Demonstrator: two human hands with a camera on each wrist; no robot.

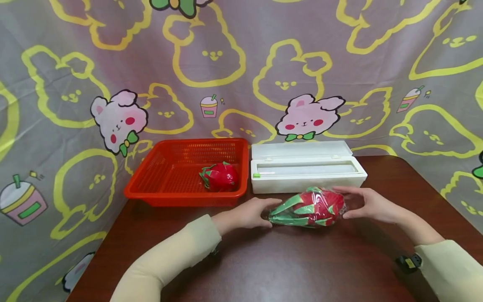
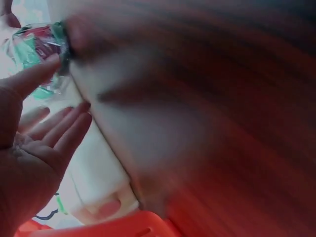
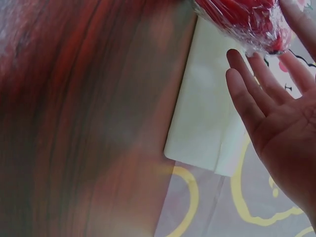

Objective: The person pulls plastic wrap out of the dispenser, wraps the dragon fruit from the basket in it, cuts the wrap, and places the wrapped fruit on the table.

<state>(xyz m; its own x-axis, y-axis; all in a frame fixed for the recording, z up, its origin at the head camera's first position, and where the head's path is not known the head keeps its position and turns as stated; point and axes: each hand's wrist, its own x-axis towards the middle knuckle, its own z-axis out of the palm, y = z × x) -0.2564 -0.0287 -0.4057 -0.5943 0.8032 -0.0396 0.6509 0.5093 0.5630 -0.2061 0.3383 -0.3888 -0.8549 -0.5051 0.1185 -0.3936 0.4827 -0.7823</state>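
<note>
A dragon fruit [image 1: 320, 207] wrapped in clear plastic film lies sideways between my two hands, in front of the white box [image 1: 309, 183]. Its red body faces right and its green leaf tips point left. My left hand [image 1: 250, 213] is at the leafy end, thumb and fingers spread apart, as the left wrist view also shows. At the red end is my right hand [image 1: 377, 204], its fingers extended and parted. In the right wrist view the crinkled film [image 3: 269, 39] comes close to those fingertips.
To the left stands a red plastic basket [image 1: 151, 195] with another dragon fruit [image 1: 222, 177] inside. The white box has its lid [image 1: 302, 149] raised and a green piece at its left front. A patterned curtain [image 1: 241, 63] hangs behind the brown table [image 1: 294, 268].
</note>
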